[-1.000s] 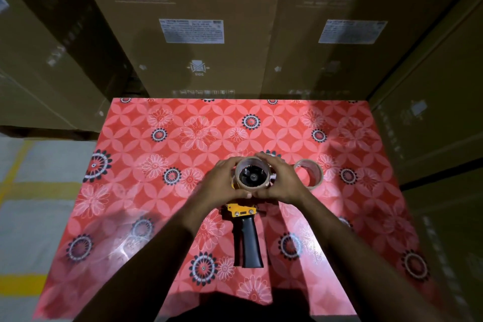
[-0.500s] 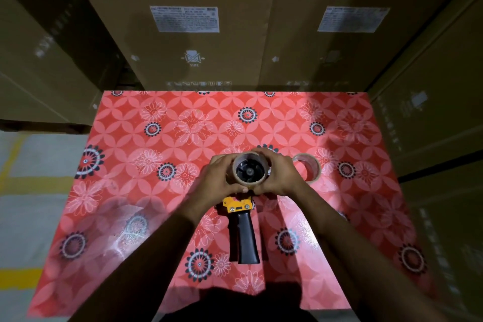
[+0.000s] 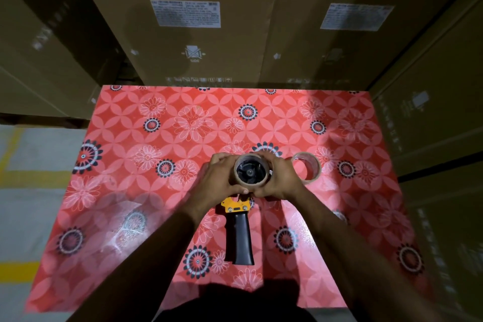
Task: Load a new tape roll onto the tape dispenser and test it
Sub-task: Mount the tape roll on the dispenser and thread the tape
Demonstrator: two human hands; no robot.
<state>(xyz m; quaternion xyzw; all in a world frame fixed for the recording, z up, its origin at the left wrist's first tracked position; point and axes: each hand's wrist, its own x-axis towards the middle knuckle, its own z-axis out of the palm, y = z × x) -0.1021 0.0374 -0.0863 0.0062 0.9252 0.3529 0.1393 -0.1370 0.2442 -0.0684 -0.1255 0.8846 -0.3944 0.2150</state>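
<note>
The tape dispenser (image 3: 239, 232) lies flat on the red flowered table (image 3: 156, 138), its black handle pointing toward me and a yellow bracket at the handle's top. A brown tape roll (image 3: 262, 182) sits around the dispenser's black hub. My left hand (image 3: 218, 180) grips the roll from the left and my right hand (image 3: 278, 178) grips it from the right, thumbs meeting at its near edge. A second tape roll (image 3: 306, 168) lies flat just right of my right hand.
Tall cardboard boxes (image 3: 193, 21) with white labels stand against the table's far edge and more boxes (image 3: 431, 112) line the right side. Grey floor with yellow lines (image 3: 21, 175) shows to the left.
Both hands keep the same hold on the roll over the hub; the view has shifted slightly, and nothing else on the table has moved.
</note>
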